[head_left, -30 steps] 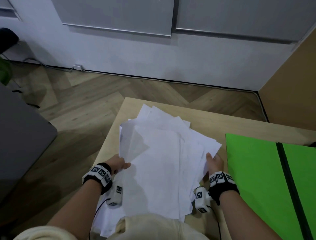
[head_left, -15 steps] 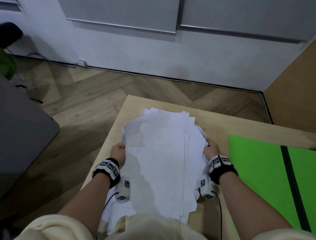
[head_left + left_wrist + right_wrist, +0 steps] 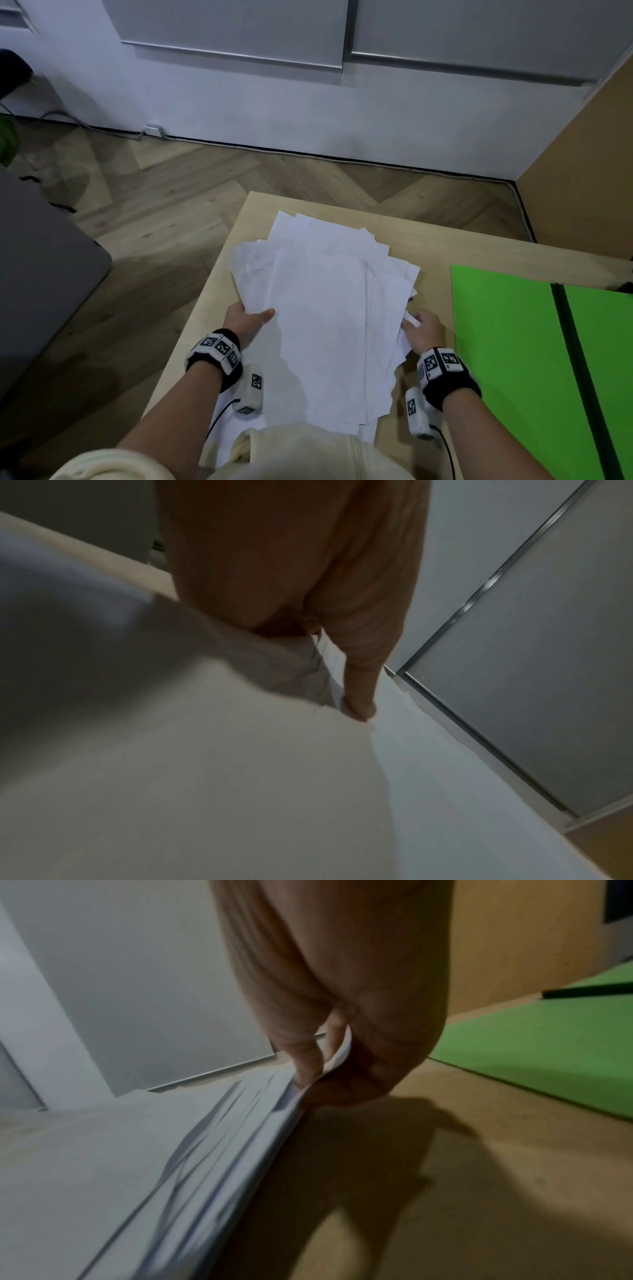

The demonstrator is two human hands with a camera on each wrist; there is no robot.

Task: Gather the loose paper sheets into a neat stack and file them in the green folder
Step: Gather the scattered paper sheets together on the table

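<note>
A ragged pile of white paper sheets (image 3: pixel 329 308) lies on the wooden table (image 3: pixel 431 246), its edges fanned out at the far end. My left hand (image 3: pixel 248 320) holds the pile's left edge, thumb on top, fingers hidden beneath. In the left wrist view the left hand's thumb (image 3: pixel 359 696) presses on the sheets (image 3: pixel 205 777). My right hand (image 3: pixel 423 329) pinches the pile's right edge; the right wrist view shows the right hand (image 3: pixel 318 1069) gripping the lifted paper edges (image 3: pixel 240 1137). The open green folder (image 3: pixel 513 359) lies flat to the right, also seen as the folder (image 3: pixel 534 1047).
The folder has a dark spine strip (image 3: pixel 575 377). A wooden panel (image 3: pixel 582 171) stands at the back right. A grey surface (image 3: pixel 41 260) sits left of the table above the wood floor (image 3: pixel 164 192). A pale garment (image 3: pixel 301 452) covers the pile's near end.
The sheets were drawn in to a narrower pile, then spread a little again. Both hands have slid back toward me along the pile's side edges and keep hold of them.
</note>
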